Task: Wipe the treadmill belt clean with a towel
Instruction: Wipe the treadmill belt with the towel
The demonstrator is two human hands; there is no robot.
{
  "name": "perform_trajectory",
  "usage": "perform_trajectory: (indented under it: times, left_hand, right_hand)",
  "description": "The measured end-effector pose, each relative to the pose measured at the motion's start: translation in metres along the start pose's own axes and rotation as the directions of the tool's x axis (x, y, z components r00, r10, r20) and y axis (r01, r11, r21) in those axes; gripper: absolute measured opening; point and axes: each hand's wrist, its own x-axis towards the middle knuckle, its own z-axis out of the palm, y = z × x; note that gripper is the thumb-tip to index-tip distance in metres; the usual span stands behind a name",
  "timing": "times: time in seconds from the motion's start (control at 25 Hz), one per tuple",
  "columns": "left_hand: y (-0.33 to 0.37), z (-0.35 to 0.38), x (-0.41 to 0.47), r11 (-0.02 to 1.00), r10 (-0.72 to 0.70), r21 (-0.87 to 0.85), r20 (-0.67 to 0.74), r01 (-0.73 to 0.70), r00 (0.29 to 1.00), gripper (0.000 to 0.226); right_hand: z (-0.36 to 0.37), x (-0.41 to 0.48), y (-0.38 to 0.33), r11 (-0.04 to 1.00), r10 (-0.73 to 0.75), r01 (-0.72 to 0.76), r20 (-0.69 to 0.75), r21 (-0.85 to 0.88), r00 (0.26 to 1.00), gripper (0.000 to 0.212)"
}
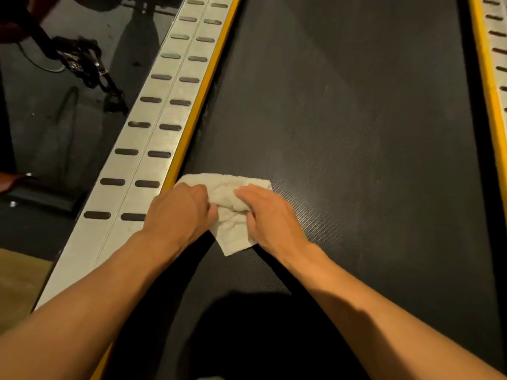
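In the head view, a cream terry towel [233, 207] lay crumpled on the black treadmill belt [356, 133], left of the frame's centre and hard against the belt's left edge. One loose corner of it pointed toward the lower edge of the frame. The left hand [178, 211] gripped the towel's left part, its fingers curled down into the cloth. The right hand [270, 212] held the right part, fingers bent over a bunched fold with the thumb tucked beneath it. Both forearms reached in from the bottom corners. A yellow strip [204, 105] ran along the belt's left edge, beside a silver side rail [142, 138] with dark oval grips. A second such rail [498, 50] showed at upper right. At upper left, a strapped pedal [79, 61] hung over dark floor [55, 133]
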Motion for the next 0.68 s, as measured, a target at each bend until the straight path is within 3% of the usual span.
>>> perform_trajectory:
  times: [0.16, 0.28, 0.44, 0.56, 0.68]
  left_hand:
    - [-0.004, -0.012, 0.022, 0.993, -0.079, 0.093, 0.105, 0.069, 0.991, 0.042]
    - [0.006, -0.014, 0.024, 0.988, -0.108, 0.132, 0.22, 0.08, 0.97, 0.037]
    - [0.02, 0.003, -0.007, 0.943, 0.165, 0.266, 0.144, -0.199, 0.976, 0.029]
    - [0.012, 0.0, -0.008, 0.97, 0.155, 0.185, 0.043, -0.16, 0.987, 0.028]
    - [0.013, 0.001, -0.019, 0.975, 0.179, 0.128, 0.048, -0.184, 0.983, 0.025]
  right_hand:
    - [0.004, 0.021, -0.014, 0.996, -0.048, 0.052, 0.058, -0.075, 0.997, 0.033]
    - [0.005, -0.007, -0.007, 0.993, -0.117, 0.118, 0.037, -0.015, 0.992, 0.042]
    - [-0.001, -0.027, 0.007, 0.998, -0.061, 0.061, 0.009, -0.033, 0.998, 0.046]
    - [-0.003, -0.012, 0.0, 0.994, -0.023, 0.033, 0.096, -0.104, 0.995, 0.037]
    - [-0.011, -0.017, -0.002, 0.989, -0.071, 0.091, 0.163, -0.12, 0.984, 0.029]
